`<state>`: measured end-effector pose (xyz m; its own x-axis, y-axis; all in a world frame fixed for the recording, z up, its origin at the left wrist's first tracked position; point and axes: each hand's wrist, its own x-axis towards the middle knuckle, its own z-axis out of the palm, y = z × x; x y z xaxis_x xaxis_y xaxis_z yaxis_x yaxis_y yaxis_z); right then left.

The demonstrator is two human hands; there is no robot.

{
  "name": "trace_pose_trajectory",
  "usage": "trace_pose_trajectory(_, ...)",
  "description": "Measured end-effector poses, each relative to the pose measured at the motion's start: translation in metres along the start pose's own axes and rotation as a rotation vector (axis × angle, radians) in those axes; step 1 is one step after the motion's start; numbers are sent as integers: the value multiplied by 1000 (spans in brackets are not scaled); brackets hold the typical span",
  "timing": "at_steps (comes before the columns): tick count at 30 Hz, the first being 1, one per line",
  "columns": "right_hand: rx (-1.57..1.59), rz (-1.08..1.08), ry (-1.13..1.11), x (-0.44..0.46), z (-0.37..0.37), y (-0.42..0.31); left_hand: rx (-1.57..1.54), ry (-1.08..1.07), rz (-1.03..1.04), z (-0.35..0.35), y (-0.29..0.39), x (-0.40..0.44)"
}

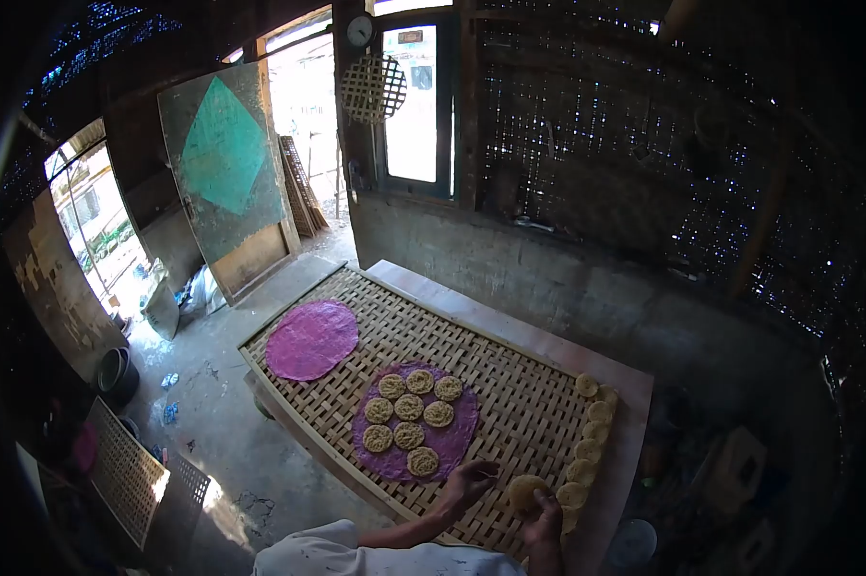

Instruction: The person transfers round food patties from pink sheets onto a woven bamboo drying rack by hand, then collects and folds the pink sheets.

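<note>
- The right hand [542,523] pinches a round tan piece [523,492], thumb on its face, above the near right part of the woven rack.
- The left hand [468,485] is bent over the weave, just beside the near right edge of the loaded purple sheet [454,444]; whether its fingers grip anything cannot be told.
- The loaded purple sheet lies on the woven rack [521,411] and bears nine round cakes [409,407] of coarse, strand-like texture, set in uneven rows, mostly toward its far and middle parts.
- A second purple sheet [312,340] lies flat at the far left end of the rack, apart from the loaded one.
- A row of pale rounds [587,448] runs along the right end of the rack, from far to near, some overlapping.
- The rack rests on a bench [627,422], whose pale surface shows along the far and right sides.
- Left of the bench, a slatted panel [126,470] leans at a tilt, with a dark bucket [116,376] beyond it.
- At the far left, a door [224,144] bears a green diamond.
</note>
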<state>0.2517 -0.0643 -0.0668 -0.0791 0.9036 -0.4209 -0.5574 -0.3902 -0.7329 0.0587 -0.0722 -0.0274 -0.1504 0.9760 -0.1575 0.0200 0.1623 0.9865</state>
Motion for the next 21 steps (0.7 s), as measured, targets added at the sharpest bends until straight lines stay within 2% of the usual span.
trace_pose_trajectory(5, 142, 65, 28, 6, -5, 1, 69, 11, -32, -3, 6, -9)
trace_pose_trajectory(8, 177, 37, 12, -1, 11, -9, -49, -52, -104, -2, -3, -10)
trace_pose_trajectory(11, 237, 8, -115, -8, 38, -29, -64, -80, -93, 3, -6, -11)
trace_pose_trajectory(15, 202, -54, -178, -14, 59, -37, -552, -300, -163, 3, 15, -13)
trace_pose_trajectory(18, 174, -50, -231, -14, 59, -31, -623, -250, -229, 6, 23, -11)
trace_pose_trajectory(21, 115, -45, -254, -17, 60, -25, -298, -175, -121, 5, 34, -11)
